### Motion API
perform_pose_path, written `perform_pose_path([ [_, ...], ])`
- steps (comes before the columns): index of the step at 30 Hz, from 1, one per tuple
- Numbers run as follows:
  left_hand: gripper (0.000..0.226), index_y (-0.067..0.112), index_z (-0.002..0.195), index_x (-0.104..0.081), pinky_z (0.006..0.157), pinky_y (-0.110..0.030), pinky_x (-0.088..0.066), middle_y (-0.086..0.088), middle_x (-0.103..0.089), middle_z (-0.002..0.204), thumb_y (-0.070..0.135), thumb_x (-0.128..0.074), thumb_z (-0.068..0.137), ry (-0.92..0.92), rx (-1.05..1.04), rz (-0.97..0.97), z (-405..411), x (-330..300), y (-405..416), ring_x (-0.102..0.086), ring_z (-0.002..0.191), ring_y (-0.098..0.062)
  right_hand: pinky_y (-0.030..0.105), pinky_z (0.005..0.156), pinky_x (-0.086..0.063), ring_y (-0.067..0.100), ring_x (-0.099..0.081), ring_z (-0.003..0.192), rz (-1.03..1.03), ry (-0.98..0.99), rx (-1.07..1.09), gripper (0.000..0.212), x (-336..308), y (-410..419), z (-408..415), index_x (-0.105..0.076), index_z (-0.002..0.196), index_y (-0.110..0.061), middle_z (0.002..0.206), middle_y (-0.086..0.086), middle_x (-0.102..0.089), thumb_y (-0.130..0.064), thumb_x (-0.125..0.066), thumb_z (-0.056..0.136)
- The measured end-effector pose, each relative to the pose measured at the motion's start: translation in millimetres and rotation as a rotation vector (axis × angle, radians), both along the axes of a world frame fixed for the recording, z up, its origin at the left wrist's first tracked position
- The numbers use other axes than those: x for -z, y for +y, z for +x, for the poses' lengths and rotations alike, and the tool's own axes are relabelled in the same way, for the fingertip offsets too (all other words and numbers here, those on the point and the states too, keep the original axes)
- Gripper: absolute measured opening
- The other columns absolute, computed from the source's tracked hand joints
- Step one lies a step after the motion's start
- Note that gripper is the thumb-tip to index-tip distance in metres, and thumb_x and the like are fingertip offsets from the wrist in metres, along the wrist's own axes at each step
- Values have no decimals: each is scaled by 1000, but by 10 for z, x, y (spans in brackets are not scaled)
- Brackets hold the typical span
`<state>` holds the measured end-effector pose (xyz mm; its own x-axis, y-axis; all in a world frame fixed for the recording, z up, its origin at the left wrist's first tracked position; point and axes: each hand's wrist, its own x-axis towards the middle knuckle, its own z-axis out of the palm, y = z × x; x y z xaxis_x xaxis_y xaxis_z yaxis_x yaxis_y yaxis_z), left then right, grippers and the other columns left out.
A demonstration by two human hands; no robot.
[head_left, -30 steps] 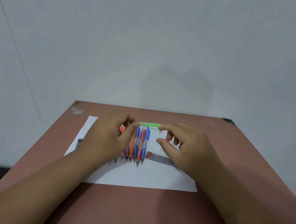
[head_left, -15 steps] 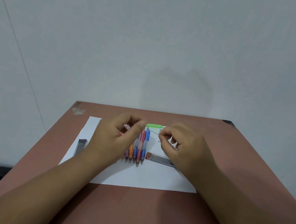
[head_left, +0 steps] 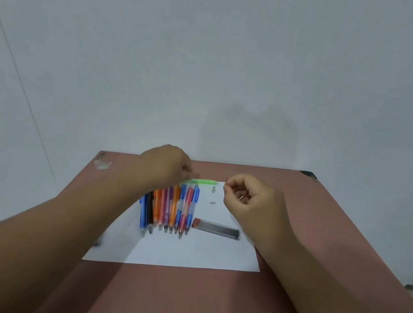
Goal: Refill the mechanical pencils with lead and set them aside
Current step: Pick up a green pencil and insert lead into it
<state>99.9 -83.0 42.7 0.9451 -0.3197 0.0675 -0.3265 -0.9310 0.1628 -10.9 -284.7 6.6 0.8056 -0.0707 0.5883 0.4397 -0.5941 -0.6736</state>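
A row of several coloured mechanical pencils [head_left: 170,208] lies on a white sheet of paper [head_left: 191,250], tips toward me. A green pencil [head_left: 201,181] lies crosswise at the sheet's far edge, and my left hand [head_left: 166,165] grips its left end. My right hand [head_left: 249,198] hovers to the right of it, thumb and finger pinched on a thin pencil lead [head_left: 227,179] that points up. A clear lead case [head_left: 216,229] with a red cap lies on the sheet right of the row. Two small white pieces [head_left: 213,189] lie between the hands.
The sheet rests on a brown table [head_left: 307,229] pushed against a pale wall. A second dark lead case [head_left: 97,240] lies blurred at the sheet's left edge, partly behind my left forearm. A white scuff marks the far left table corner.
My left hand has moved toward the far edge and uncovered the pencil row. My right hand has lifted slightly and shifted right, with the lead now pointing up. The view has tilted.
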Motion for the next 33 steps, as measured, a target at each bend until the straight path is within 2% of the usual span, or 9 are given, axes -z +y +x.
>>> perform_pose_path([
  [5,30,36,119,-72,82,-28,-56,14,-71,112,48,-66,93,110,-2,-57,118,55,-40,-64,91,-7,32,68,-59,6,-65,75,19,48,16,12,2,-24,0,-70,82,-29,78,-20,-68,-19,-71,88],
  [9,23,32,115,-74,70,-20,-46,18,-69,105,39,-68,94,85,30,-61,141,129,-51,-59,84,-2,33,68,-58,6,-66,75,23,27,20,11,-13,-30,4,-72,83,-29,77,-19,-69,-18,-71,88],
  [12,18,31,111,-74,73,-22,-46,13,-71,105,34,-65,96,-9,5,-106,78,142,-31,-59,87,-4,30,64,-55,11,-64,73,8,-44,5,14,-12,-35,2,-74,82,-26,77,-14,-68,-13,-72,87],
  [15,16,27,112,-71,75,-26,-48,10,-69,101,27,-62,98,-188,-20,-258,-114,104,7,-58,86,-8,27,60,-51,16,-60,69,14,-141,-12,13,-19,-49,-11,-75,85,-21,74,-9,-65,-9,-73,89],
  [20,29,21,128,-66,68,-11,-41,12,-61,95,21,-63,99,-382,48,-420,-472,111,28,-53,77,-4,28,65,-54,16,-65,75,124,-306,-40,6,-84,-40,-81,-76,93,-18,80,-7,-70,-12,-73,92],
  [23,21,18,116,-72,71,-28,-54,7,-66,92,24,-63,98,-491,129,-454,-587,240,100,-54,78,-7,23,72,-54,16,-68,81,171,-369,-109,7,-114,-13,-144,-76,99,-18,86,-8,-72,-16,-72,94],
  [26,30,20,109,-74,74,-16,-49,7,-71,97,41,-57,96,-513,163,-477,-634,363,173,-58,85,-6,30,75,-58,21,-70,84,250,-354,-200,9,-116,22,-206,-74,100,-22,89,-8,-72,-17,-69,94],
  [29,14,19,107,-74,85,-20,-49,5,-74,104,19,-67,95,-608,257,-421,-639,405,190,-64,94,-11,42,77,-61,27,-72,88,318,-338,-263,10,-112,65,-256,-73,100,-15,92,-2,-74,-17,-64,96],
  [33,16,14,104,-75,81,-20,-49,3,-75,99,16,-65,91,-699,388,-430,-659,405,118,-59,91,-9,42,79,-62,24,-74,94,223,-357,-339,12,-97,122,-285,-71,103,-6,99,2,-75,-10,-62,96],
])
